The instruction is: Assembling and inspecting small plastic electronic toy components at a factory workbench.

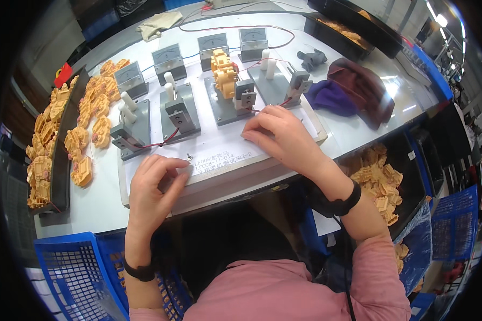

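Observation:
My left hand (156,184) is at the front left of a white board (219,184), thumb and forefinger apart with nothing between them. Close to its forefinger, a small metal screw-like piece (189,157) stands on the board. My right hand (277,135) rests on the board with its fingers curled and the thumb against them; whatever they may hold is hidden. Just beyond it stands a grey test fixture (229,111) bearing a yellow plastic part (223,74). Three other grey fixtures, including one by my left hand (136,125), show white posts and no yellow part.
Behind the fixtures stand several analogue meters (167,59) with wires. Yellow parts (93,107) lie piled at left beside a filled black tray (64,144). A dark cloth (361,88) lies at right. Blue crates (72,267) and a bin of yellow parts (377,179) flank me.

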### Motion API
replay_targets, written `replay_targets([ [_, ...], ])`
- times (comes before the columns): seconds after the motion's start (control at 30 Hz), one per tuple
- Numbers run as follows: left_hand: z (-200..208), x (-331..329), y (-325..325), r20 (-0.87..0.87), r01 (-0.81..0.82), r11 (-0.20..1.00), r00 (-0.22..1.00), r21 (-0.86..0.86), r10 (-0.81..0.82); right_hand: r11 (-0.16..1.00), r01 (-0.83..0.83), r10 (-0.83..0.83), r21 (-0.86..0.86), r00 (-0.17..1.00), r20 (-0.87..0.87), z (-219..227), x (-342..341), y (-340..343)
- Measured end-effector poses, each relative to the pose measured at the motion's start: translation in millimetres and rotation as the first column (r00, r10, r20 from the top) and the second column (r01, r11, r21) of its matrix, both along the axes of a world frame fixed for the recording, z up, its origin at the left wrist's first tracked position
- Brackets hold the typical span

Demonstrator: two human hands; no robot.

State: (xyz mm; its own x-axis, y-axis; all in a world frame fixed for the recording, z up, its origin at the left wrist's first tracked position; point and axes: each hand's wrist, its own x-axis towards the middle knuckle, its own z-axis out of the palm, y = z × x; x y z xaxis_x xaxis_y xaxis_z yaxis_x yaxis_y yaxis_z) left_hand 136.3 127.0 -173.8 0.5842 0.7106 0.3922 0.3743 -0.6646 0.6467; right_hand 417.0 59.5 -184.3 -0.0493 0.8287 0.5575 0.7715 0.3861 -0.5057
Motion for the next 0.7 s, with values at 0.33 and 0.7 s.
replay_targets([
  [0.33,0.8,-3.9,0.5,-0.010,0.040,0.999,0.999,0.034,-0.040,0.999,0.028,-0.028,-0.019,1.000,0.015,-2.0,-2.6,-6.3],
  [0.7,2.6,-2.7,0.7,0.004,0.044,0.997,0.999,0.060,-0.045,0.997,0.003,-0.012,0.075,0.992,0.123,-2.8,-0.4,-4.2],
])
